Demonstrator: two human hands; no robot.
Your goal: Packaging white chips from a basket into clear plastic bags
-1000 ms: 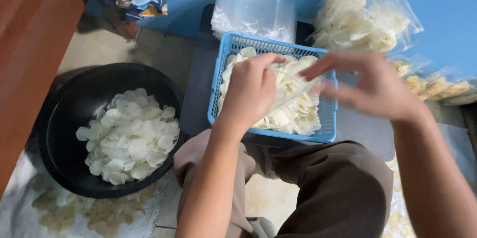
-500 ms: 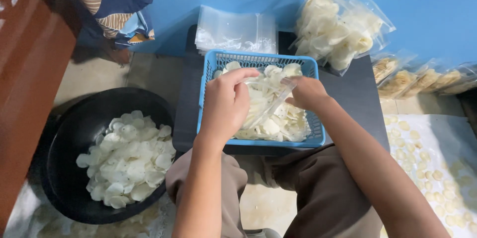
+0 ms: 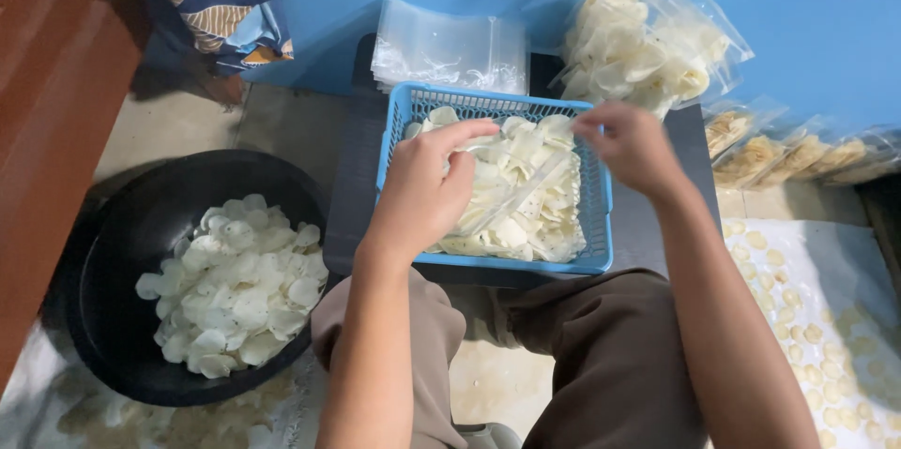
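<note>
Over the blue basket (image 3: 591, 224) of pale white chips (image 3: 526, 214) both hands work; the left hand (image 3: 427, 191) curls its fingers around the near edge of a clear plastic bag (image 3: 521, 188), the right hand (image 3: 631, 144) pinches its far end; the bag lies across the chips; a black bowl (image 3: 131, 252) of chips sits well to the left; empty bags (image 3: 450, 47) are stacked behind the basket.
</note>
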